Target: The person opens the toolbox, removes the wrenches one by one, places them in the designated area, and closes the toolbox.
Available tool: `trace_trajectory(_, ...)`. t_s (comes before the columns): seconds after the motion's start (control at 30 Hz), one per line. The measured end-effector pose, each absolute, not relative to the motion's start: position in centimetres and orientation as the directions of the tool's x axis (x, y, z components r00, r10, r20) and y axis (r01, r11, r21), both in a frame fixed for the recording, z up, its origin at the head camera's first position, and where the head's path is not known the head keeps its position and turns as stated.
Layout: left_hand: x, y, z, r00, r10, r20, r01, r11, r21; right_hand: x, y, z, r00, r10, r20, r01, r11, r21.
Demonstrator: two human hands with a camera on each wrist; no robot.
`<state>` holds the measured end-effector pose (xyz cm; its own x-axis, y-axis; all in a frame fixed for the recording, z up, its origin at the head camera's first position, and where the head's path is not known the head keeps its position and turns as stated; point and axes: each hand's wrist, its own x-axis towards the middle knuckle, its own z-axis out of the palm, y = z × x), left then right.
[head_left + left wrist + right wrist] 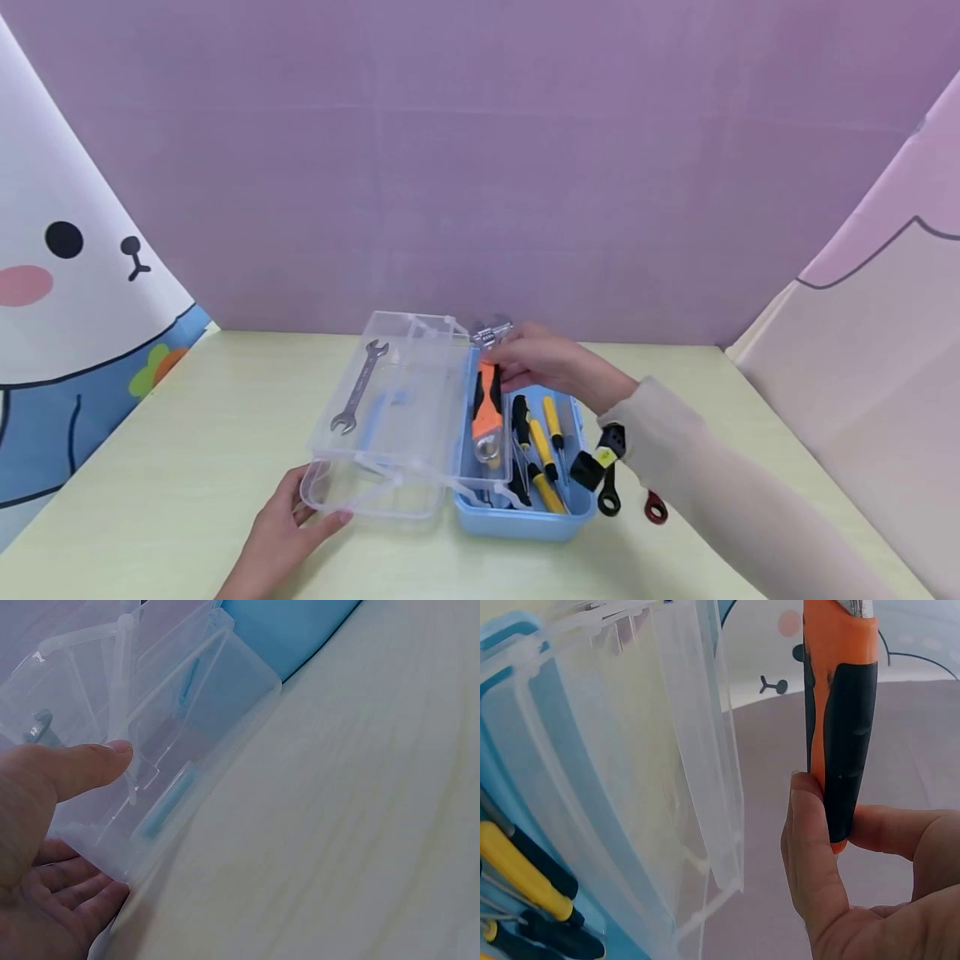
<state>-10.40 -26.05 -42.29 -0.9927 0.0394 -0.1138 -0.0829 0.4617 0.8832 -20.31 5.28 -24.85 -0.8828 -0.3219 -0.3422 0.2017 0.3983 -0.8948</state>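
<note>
My right hand (551,362) pinches an adjustable wrench (487,412) with an orange and black handle. The silver head shows just beyond my fingers, and the handle slants down over the clear tray of a blue toolbox (525,525). In the right wrist view, thumb and fingertips grip one end of the black grip (851,742). At the front left, my left hand (277,529) holds the corner of the clear lid (112,855), thumb over its edge and fingers behind it. A silver open-ended wrench (360,387) lies in the swung-out clear part.
Several yellow and black screwdrivers (542,450) lie inside the blue toolbox. Right of it, a black ring-ended tool (609,500) and a red one (656,507) lie on the pale table (187,433), partly hidden by my right arm. A purple cloth wall (480,167) stands behind.
</note>
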Motion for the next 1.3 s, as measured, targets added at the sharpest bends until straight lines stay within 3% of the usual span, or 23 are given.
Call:
trace_trajectory(0.37, -10.5, -26.2, -42.4, -0.993, 0.047, -0.109, -0.076, 0.451, 0.889, -19.0, 9.1, -24.7, -0.888, -0.349, -0.298, 0.179, 0.334, -0.926)
trace_trajectory(0.77, -10.6, -26.6, -42.5, -0.988, 0.042, -0.147, -0.109, 0.48, 0.87, -17.7, 12.9, -25.8, -0.904, -0.266, -0.336, 0.218, 0.39, -0.895)
trace_trajectory(1.3, -10.5, -26.9, -42.4, -0.988, 0.037, -0.147, -0.113, 0.47, 0.875, -16.2, 16.7, -27.4, -0.9, -0.263, -0.348, 0.242, 0.364, -0.899)
